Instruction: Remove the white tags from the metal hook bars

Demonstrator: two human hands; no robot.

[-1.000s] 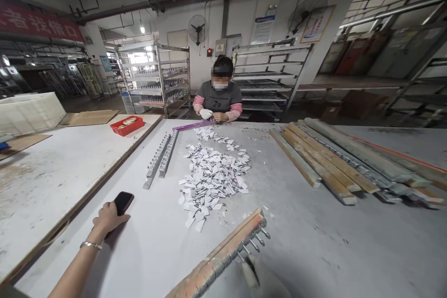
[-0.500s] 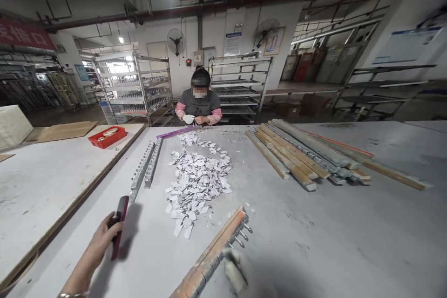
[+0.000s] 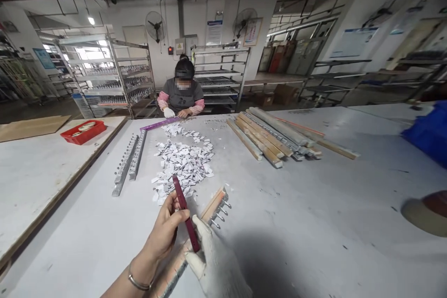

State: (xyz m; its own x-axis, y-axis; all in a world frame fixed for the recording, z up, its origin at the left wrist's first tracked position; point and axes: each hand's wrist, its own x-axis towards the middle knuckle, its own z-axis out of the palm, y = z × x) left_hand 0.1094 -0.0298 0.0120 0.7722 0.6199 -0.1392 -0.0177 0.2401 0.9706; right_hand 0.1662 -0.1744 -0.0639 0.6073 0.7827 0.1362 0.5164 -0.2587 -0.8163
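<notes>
A smartphone in a dark red case, seen nearly edge-on, is tilted above the table. My bare left hand, with a bangle at the wrist, grips its side between thumb and fingers. My right hand wears a white knitted glove; its thumb and fingers close around the phone's lower end. Beneath both hands lies a wooden strip with metal pegs along its right edge, partly hidden by the hands. Just beyond the phone is a heap of small white pieces.
Two peg-studded bars lie at left near a purple strip. A red basket sits on the left table. Wooden bars are piled at back right. A cap and blue cloth lie far right. A co-worker sits opposite.
My left hand has brought the phone rightward over the wooden strip. My gloved right hand has left the strip's pegs and closed around the phone's lower end. The view has turned right.
</notes>
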